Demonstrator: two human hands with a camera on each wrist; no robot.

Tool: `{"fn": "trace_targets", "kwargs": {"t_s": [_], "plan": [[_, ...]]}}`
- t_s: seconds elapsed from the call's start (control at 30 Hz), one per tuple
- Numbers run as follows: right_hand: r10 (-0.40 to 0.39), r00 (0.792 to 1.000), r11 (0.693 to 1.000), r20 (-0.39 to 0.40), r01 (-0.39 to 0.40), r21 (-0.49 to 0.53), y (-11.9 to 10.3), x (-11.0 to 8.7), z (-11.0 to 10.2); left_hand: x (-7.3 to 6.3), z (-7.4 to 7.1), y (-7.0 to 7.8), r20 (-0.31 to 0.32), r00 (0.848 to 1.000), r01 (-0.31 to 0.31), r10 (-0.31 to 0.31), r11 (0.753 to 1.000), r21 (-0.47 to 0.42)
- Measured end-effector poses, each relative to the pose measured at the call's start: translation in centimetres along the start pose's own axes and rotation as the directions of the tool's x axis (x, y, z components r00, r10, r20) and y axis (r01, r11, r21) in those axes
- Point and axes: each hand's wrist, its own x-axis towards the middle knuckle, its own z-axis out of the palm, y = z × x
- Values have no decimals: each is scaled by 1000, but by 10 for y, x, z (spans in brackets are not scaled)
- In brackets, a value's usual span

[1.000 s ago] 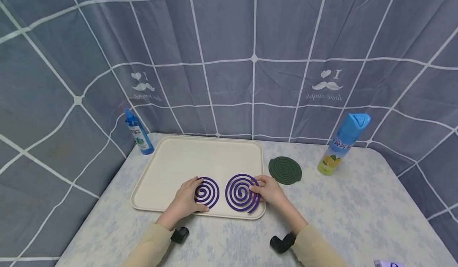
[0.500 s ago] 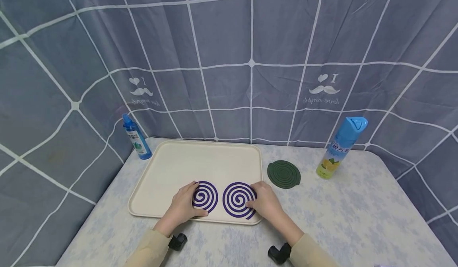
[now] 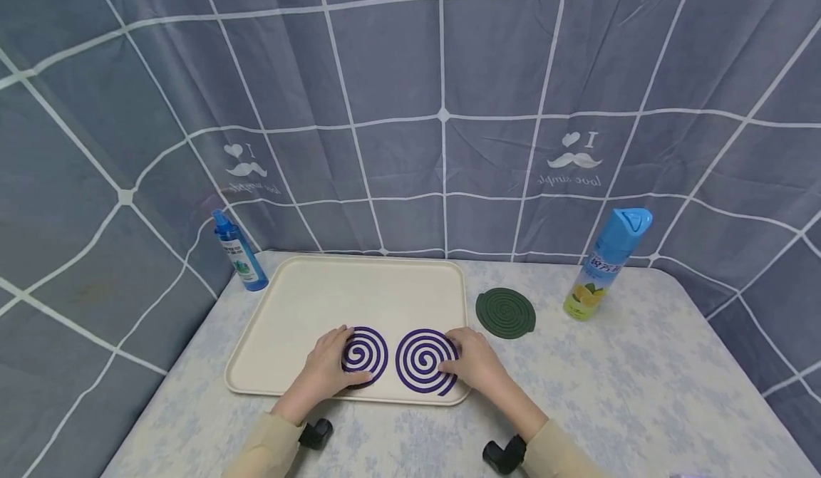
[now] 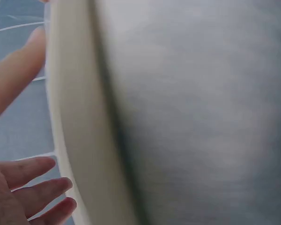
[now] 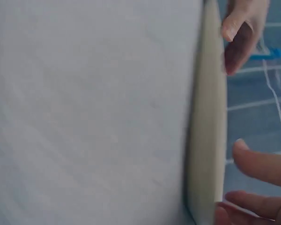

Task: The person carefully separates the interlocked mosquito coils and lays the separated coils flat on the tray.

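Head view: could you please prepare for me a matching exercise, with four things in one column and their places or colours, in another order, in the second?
1. Green spiral coil
2. Blue bottle
3. Aerosol can with lemon print
4. Spiral coil at the right hand

A. purple, at the near right corner of the cream tray
B. farthest right of these four
C. directly on the table, just right of the tray
D. beside the tray's far left corner

Right pairs: 1-C, 2-D, 3-B, 4-A
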Motion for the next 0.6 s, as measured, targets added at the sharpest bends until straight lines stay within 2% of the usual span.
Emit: {"fn": "trace_targets", "kwargs": {"t_s": [0.13, 0.2, 0.3, 0.4, 0.47, 0.53, 0.6], "plan": [[84, 996, 989, 1, -84, 118, 13, 12, -27, 11, -8, 14, -57, 998, -12, 8, 997, -81], [126, 992, 975, 3, -124, 185, 24, 21, -44, 21, -10, 28, -92, 996, -21, 8, 990, -138], [191, 981, 959, -29, -180, 220, 44, 35, -68, 40, -6, 58, -132, 990, -67, 38, 972, -224], [251, 963, 955, -96, -230, 188, 63, 45, -85, 61, 9, 93, -143, 983, -150, 113, 946, -286], [275, 952, 955, -138, -254, 149, 74, 51, -90, 74, 23, 116, -121, 981, -180, 150, 938, -297], [281, 946, 957, -160, -265, 118, 83, 56, -91, 84, 38, 136, -82, 985, -171, 154, 942, -289], [291, 943, 956, -161, -280, 88, 88, 60, -89, 90, 53, 152, -40, 992, -122, 116, 957, -263]]}}
